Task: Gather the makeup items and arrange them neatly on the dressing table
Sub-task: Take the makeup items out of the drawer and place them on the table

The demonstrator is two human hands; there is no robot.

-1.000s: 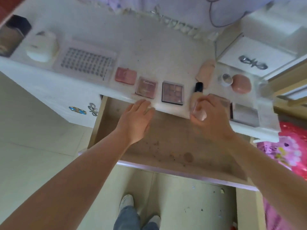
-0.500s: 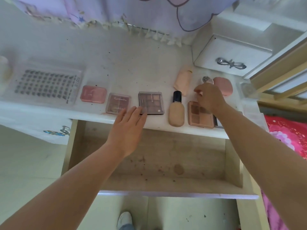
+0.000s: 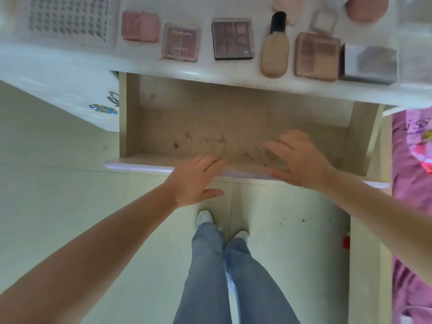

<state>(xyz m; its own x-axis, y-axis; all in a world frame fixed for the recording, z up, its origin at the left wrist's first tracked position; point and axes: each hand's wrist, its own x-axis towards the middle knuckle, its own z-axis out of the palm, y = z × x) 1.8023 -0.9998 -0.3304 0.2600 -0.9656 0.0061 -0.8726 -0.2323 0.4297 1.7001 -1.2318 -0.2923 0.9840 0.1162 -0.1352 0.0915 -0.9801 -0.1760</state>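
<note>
Since earlier frame: left hand (image 3: 194, 181) and right hand (image 3: 301, 157) withdrawn from dressing table (image 3: 70, 64) to drawer front (image 3: 140, 165); fingers spread, holding nothing. Foundation bottle (image 3: 275, 52) lying between eyeshadow palettes (image 3: 233, 38): smooth, probably fragile; grasp mid-body.

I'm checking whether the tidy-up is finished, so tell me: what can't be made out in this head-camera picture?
- Round pink compact: cut off by the top edge.
- Peach item behind the foundation bottle: mostly out of frame at the top.
- Lash tray: its far end is cropped.
- Whether the left hand and right hand touch the drawer front: motion blur hides contact.
- Grey palette: glare hides its contents.
</note>
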